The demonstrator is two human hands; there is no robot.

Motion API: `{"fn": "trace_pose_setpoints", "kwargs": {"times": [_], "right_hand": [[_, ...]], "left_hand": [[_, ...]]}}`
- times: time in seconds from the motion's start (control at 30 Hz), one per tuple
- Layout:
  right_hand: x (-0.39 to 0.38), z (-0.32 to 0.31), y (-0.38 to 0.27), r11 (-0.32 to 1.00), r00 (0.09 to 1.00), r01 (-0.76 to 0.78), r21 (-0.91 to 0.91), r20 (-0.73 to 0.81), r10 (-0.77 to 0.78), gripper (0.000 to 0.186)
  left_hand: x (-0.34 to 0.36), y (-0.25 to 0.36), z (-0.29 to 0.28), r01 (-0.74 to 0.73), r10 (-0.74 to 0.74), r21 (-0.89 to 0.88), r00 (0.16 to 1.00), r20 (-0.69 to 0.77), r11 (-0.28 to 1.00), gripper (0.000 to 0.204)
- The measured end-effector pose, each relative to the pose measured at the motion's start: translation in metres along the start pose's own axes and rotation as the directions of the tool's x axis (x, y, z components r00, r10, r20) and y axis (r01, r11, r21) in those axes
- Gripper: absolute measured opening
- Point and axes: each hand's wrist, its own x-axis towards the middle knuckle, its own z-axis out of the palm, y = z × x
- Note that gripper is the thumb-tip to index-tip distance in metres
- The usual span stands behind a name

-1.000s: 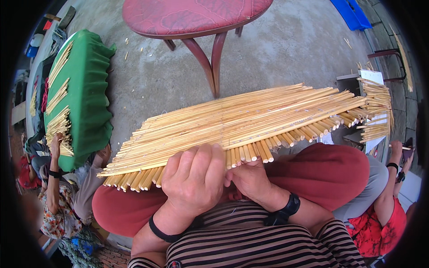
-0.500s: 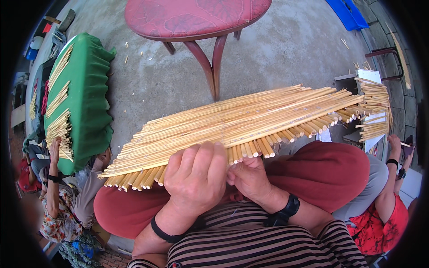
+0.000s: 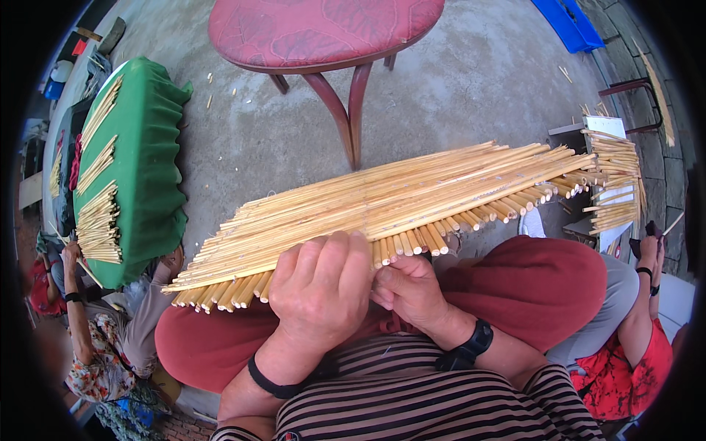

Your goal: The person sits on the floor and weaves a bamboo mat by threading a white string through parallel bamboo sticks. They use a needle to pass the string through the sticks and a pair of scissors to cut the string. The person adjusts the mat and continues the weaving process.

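Note:
Across my lap, tilted up to the right, lies a slanted mat of pale straw stalks [image 3: 353,198], bound side by side. Shorter stalk ends [image 3: 412,242] jut out at an angle under its near edge. My left hand [image 3: 322,283] is closed over that near edge at the middle, knuckles up, with its fingertips hidden. Just right of it and lower, my right hand [image 3: 413,288] is closed, thumb against the bent fingers, right below the jutting ends. Whatever sits in that pinch is too small or hidden to make out.
A round red stool [image 3: 323,33] stands ahead. At left, a green-draped table [image 3: 151,169] bears stalk bundles, with a co-worker's hand [image 3: 71,253] beside it. More stalks [image 3: 618,165] lie on a white surface at right, near another co-worker's hands [image 3: 651,250].
My hands and the mat stay nearly in place; my right fingers shift slightly. The left co-worker's hand has moved back, now with a stalk. The right co-worker's hands have shifted, and a stalk sticks up there.

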Motion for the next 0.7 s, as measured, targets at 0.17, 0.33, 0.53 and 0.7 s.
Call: {"fn": "trace_pose_setpoints", "kwargs": {"times": [0.17, 0.33, 0.53, 0.7], "right_hand": [[-0.005, 0.001, -0.012, 0.985, 0.992, -0.107, -0.133, -0.076, 0.097, 0.023], [-0.007, -0.003, -0.005, 0.999, 0.999, -0.043, -0.014, -0.023, 0.043, 0.023], [-0.006, 0.004, -0.011, 0.992, 1.000, -0.002, 0.126, 0.024, -0.001, 0.023], [-0.003, 0.020, -0.021, 0.999, 0.994, -0.028, 0.034, -0.105, 0.031, 0.014]], "left_hand": [[-0.002, 0.000, -0.001, -0.001, 0.001, -0.006, 1.000, 0.015, 1.000, 0.029], [0.000, 0.000, -0.002, 0.007, -0.006, -0.026, 1.000, 0.012, 1.000, 0.029], [0.001, -0.005, 0.005, -0.020, 0.020, 0.009, 0.998, -0.053, 1.000, 0.023], [0.003, -0.006, 0.002, -0.013, 0.012, -0.017, 0.999, -0.039, 1.000, 0.020]]}}
